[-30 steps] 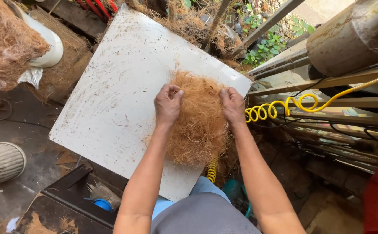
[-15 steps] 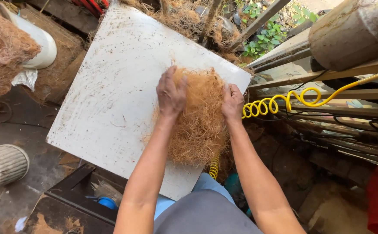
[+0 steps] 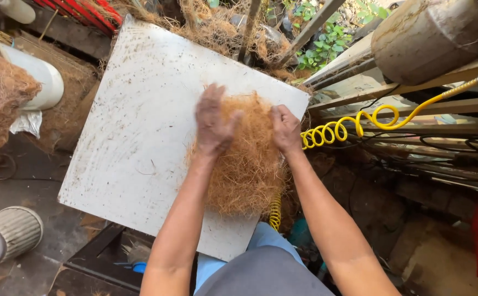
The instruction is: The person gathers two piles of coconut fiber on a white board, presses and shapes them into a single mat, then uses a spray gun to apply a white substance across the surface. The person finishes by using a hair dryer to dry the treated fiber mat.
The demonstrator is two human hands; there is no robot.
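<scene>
- Coconut-fibre mat (image 3: pixel 247 164) lying on the white bench (image 3: pixel 140 126) along its right edge, long axis running from the near edge toward the far right corner, slightly tilted.
- Left hand (image 3: pixel 212 121) flat on the mat's far left part, fingers spread apart and pressing down, not clamped.
- Right hand (image 3: pixel 286 127) at the mat's far right, by the bench's right edge, fingers curled together into the fibre.
- Open bench surface across the whole left half and far left corner; none to the right, where the mat overhangs the edge.
- Yellow coiled hose (image 3: pixel 335 129) just off the right edge, beside the right hand.
- Ribbed filter cylinder (image 3: pixel 6 235) on the floor, well apart from the near left corner.
- Compared with half a second ago: left hand opened wider and shifted left on the mat; right hand little changed.
</scene>
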